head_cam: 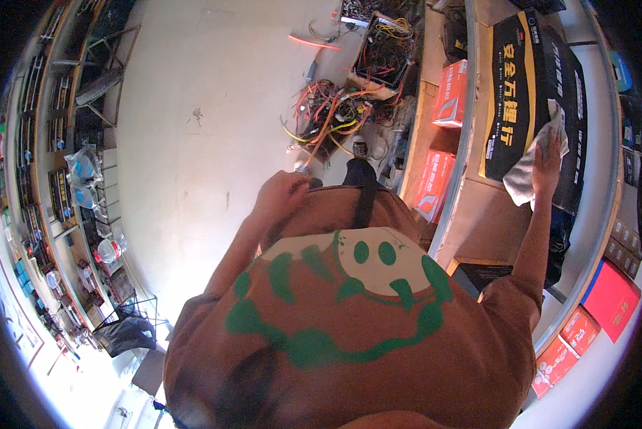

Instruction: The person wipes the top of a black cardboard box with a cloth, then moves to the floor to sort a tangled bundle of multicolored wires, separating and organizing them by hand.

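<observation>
My right hand (pixel 547 166) presses a pale cloth (pixel 527 174) against a black cardboard box (pixel 564 134) with white print, on a shelf at the right. The cloth also hangs over the edge of a black and yellow box (pixel 511 96) beside it. My left hand (pixel 284 187) hangs low near my thigh, its fingers curled; whether it holds anything is not clear. Past that hand, a tangled heap of coloured cables (pixel 326 115) lies on the floor.
An open box of cables (pixel 385 51) stands beyond the heap. Orange and white boxes (pixel 450 94) sit on a lower shelf level. The metal shelf edge (pixel 460 155) runs along my right side. Shelving with goods (pixel 58 134) lines the far left. A red box (pixel 613 300) is at the lower right.
</observation>
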{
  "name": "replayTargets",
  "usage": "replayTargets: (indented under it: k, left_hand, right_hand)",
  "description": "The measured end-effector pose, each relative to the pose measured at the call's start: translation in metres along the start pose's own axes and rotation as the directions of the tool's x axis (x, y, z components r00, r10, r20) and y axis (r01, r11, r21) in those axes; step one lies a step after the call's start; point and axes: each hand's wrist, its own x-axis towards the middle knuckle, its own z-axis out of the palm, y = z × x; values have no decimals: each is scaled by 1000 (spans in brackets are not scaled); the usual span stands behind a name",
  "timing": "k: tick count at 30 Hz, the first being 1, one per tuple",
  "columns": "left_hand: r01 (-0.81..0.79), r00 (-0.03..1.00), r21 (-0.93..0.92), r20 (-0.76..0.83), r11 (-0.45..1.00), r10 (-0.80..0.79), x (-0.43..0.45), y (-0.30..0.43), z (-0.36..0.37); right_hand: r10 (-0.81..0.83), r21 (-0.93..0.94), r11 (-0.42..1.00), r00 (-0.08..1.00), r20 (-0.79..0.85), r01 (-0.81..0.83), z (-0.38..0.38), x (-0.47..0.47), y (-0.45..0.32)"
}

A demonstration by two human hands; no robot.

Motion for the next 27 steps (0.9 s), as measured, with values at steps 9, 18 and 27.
replayTargets:
  k: [9,18,27]
  left_hand:
    - [-43,999,85,-25,995,46,-26,-42,-32]
    - [-109,989,200,118,974,86,-25,-15,1]
    - [-178,964,221,236,959,125,-24,38,28]
  right_hand:
    - [39,-34,999,998,-54,-41,18,-2,21]
    - [-58,-73,996,985,-165,47,21,0,15]
    - [14,28,1000,960,-280,-7,18,1,-11]
